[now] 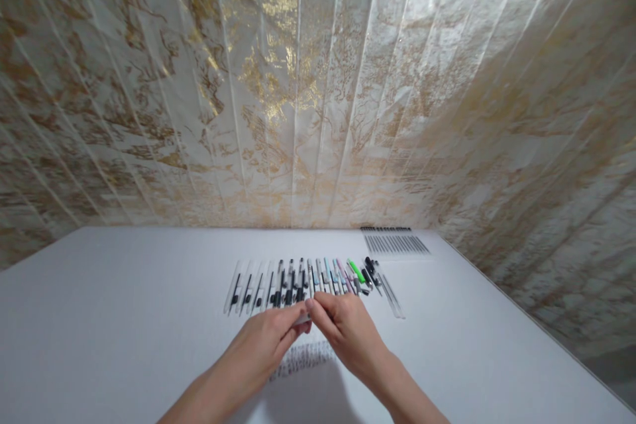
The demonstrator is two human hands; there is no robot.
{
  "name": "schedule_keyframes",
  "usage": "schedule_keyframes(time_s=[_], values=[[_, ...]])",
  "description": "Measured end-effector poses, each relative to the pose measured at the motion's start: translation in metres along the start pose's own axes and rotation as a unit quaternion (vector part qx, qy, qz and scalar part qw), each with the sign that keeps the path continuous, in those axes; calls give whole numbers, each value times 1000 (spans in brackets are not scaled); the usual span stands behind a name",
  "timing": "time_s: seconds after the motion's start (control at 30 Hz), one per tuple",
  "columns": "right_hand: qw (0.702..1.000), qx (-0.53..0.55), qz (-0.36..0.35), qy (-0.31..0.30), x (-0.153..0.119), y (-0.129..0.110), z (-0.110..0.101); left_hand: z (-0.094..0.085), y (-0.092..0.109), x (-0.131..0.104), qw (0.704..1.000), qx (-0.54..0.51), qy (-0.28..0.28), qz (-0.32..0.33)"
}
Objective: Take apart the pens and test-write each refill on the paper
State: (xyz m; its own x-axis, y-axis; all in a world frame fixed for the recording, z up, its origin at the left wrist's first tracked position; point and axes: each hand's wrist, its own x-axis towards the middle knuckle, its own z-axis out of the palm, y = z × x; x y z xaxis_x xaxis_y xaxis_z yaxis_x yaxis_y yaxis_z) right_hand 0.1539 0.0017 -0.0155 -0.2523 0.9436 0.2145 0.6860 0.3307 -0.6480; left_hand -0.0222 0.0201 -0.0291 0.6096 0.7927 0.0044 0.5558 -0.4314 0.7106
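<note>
Both left hand (271, 336) and right hand (350, 331) angle inward, touching, left pinching a mostly hidden pale object (303, 320), right's grip unclear, near the pen row (301, 294).

A pale, smooth tabletop (124, 324) spans the lower half of the frame, and across its centre lies a side-by-side row of pens (289, 296), with clear slender pieces at the left end, black-detailed ones next, then pastel ones. Right of centre come a bright green pen (356, 270), black pieces (368, 265) and thin clear sticks (391, 291); farther back lies a neat rank of dark-tipped rods (397, 244), while dark scribbled marks (304, 359) show at lower centre.
</note>
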Motion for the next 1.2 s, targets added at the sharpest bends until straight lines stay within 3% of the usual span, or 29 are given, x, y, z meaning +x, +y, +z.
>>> schedule_keyframes(time_s=[0.3, 0.5, 0.73, 1.0, 1.2], values=[[999, 14, -12, -26, -1, 0, -6, 1, -3, 1, 1000, 21, 18, -8], [999, 22, 20, -35, 0, 0, -6, 2, -3, 2, 999, 44, 17, -17], [998, 21, -7, -55, -1, -1, -10, -2, -6, 2, 997, 66, 31, -27], [997, 7, -27, -70, -1, 0, -12, -2, -3, 2, 997, 70, 11, -31], [998, 5, 7, -68, -1, 2, -10, 4, -6, 1, 997, 77, 11, -29]])
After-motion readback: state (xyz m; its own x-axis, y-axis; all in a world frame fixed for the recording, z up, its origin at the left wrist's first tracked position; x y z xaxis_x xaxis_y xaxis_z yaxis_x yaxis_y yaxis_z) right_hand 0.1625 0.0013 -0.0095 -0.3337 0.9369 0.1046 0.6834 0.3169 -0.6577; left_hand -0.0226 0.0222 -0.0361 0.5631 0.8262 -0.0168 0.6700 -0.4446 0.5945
